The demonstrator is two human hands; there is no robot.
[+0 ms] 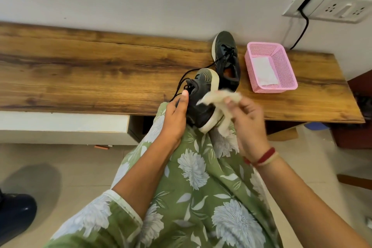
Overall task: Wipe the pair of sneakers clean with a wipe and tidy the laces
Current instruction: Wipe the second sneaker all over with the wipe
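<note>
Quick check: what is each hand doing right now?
The left hand grips the dark sneaker.
The right hand pinches the white wipe.

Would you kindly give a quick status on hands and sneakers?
Left hand grips held sneaker. Right hand pinches wipe beside its sole. Other sneaker on table by pink basket. Nothing blocking.

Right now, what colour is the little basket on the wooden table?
The basket is pink; the head view shows it best.
</note>
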